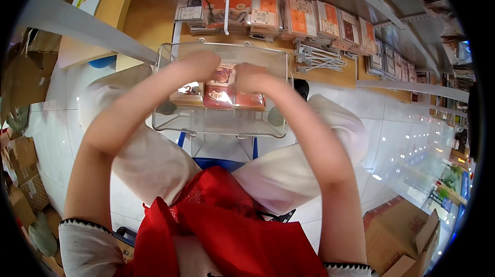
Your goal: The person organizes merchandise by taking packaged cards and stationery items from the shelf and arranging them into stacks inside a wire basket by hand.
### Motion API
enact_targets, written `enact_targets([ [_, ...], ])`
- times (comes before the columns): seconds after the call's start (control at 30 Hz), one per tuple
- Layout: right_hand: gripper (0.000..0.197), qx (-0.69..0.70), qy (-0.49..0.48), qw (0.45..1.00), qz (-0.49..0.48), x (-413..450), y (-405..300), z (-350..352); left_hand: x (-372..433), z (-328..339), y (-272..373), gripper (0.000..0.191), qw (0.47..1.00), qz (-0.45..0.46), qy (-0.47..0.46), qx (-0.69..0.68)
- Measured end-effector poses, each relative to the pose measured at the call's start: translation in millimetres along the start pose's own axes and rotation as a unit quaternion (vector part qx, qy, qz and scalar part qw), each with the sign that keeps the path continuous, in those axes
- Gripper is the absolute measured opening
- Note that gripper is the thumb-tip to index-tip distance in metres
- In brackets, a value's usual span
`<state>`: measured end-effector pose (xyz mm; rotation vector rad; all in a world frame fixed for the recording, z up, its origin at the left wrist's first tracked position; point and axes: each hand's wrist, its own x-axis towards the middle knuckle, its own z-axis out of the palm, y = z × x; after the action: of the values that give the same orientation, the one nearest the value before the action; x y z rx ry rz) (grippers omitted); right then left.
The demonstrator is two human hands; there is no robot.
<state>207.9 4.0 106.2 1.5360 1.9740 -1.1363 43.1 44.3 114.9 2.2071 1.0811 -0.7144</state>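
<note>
A wire-mesh basket [216,122] with a metal rim sits in front of me between my knees. Glossy, plastic-wrapped flat packets lie inside it: a brown-and-white one [189,95] at left, a red one [219,97] in the middle and an orange-red one [250,100] at right. My left hand [201,66], fingers curled, is over the basket beside an upper illustrated packet [224,74]. On the other side of that packet is my right hand [251,77], also curled, above the orange-red packet. Both hands are blurred and their fingertips hidden, so any grip on a packet is unclear.
Stacks of packaged goods [299,16] line the wooden shelf ahead, with white wire hooks [319,58] lying at its edge. A white metal post [93,31] slants at left. Cardboard boxes stand at lower right [398,234] and along the left [25,153].
</note>
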Motion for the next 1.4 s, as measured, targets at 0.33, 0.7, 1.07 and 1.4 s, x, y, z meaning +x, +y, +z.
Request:
enact_targets([
  [0.33, 0.025, 0.142, 0.578, 0.783, -0.178, -40.7, -6.3, -103.0, -52.6, -74.9, -39.7, 0.032, 0.768, 0.068, 0.636, -0.019],
  [0.7, 0.063, -0.031, 0.485, 0.859, -0.161, 29.3, -13.1, -137.0, 12.0, -95.9, -65.1, 0.083, 0.822, 0.106, 0.554, 0.076],
  [1.07, 0.047, -0.003, 0.461, 0.864, -0.201, 11.3, -13.8, -129.6, -3.3, -105.0, -49.4, 0.052, 0.875, 0.076, 0.476, 0.041],
  [1.4, 0.032, -0.091, 0.585, 0.783, -0.189, -10.6, -23.3, -111.4, -27.8, -83.4, -32.8, 0.036, 0.778, 0.119, 0.612, 0.082],
])
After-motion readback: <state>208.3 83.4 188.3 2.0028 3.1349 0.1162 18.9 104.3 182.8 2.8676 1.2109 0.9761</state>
